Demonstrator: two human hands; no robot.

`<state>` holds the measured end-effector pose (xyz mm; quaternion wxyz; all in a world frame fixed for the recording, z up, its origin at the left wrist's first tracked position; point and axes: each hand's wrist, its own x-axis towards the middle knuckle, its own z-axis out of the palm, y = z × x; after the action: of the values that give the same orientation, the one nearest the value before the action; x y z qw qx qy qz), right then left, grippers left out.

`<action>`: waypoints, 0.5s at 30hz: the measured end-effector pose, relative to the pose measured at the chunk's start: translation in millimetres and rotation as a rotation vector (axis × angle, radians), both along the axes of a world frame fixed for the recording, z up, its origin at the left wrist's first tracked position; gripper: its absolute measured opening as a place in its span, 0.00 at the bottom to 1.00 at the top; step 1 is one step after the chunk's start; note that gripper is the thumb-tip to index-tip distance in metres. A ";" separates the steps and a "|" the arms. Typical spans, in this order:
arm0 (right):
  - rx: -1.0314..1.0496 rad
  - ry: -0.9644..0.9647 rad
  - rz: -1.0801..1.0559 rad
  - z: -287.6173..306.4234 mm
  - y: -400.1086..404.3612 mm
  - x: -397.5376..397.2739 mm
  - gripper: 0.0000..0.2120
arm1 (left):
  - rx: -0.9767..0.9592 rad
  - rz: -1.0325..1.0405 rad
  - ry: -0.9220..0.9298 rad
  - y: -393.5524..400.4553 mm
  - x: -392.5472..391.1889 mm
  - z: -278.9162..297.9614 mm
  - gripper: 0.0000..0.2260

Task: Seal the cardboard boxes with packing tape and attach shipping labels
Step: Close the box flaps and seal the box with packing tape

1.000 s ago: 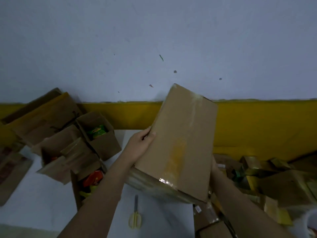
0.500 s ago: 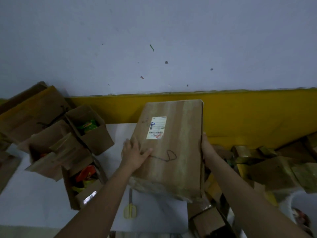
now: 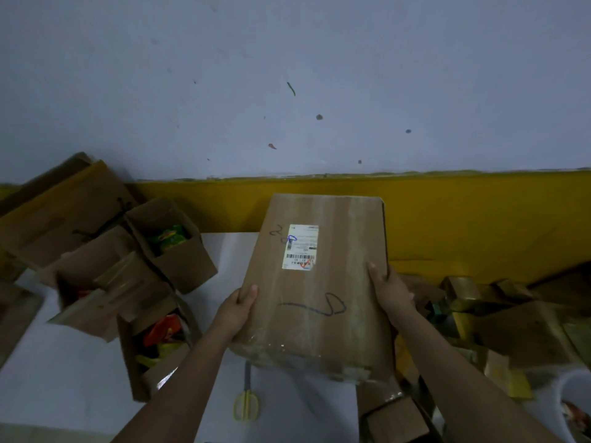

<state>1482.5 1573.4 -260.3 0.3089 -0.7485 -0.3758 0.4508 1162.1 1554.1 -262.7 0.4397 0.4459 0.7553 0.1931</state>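
Observation:
I hold a closed cardboard box [image 3: 319,302] above the white table [image 3: 64,378], its broad face turned up toward me. A white shipping label [image 3: 300,247] with a barcode is stuck on that face, with pen scribbles beside and below it. Shiny tape wraps the box's near edge. My left hand [image 3: 238,311] grips the left side, thumb on top. On the right side my right hand [image 3: 388,292] grips the edge, fingers over the top face.
Yellow-handled scissors [image 3: 246,401] lie on the table under the box. Several open cardboard boxes [image 3: 169,247] with colourful packets stand at the left. A heap of boxes and cardboard scraps [image 3: 499,318] fills the right. A yellow-and-grey wall [image 3: 447,219] runs behind.
The box was tipped up on edge showing its plain face, then turned over and lowered so the labelled face is up. My left hand slid from the top face to the left edge.

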 end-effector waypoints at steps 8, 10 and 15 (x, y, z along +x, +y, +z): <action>0.010 -0.114 0.098 -2.5 68.5 -27.7 0.38 | 0.083 0.122 0.031 41.8 -20.2 -13.3 0.27; 0.028 -0.152 0.108 -5.7 88.9 -34.5 0.37 | 0.093 0.132 0.038 59.4 -26.1 -18.2 0.26; 0.050 -0.317 0.071 -17.3 128.8 -43.9 0.33 | 0.161 0.166 0.104 99.9 -31.4 -24.5 0.25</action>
<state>1438.7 1702.3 -277.5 0.2482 -0.7886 -0.4569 0.3283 1130.8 1654.0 -287.2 0.3451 0.4254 0.7935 0.2653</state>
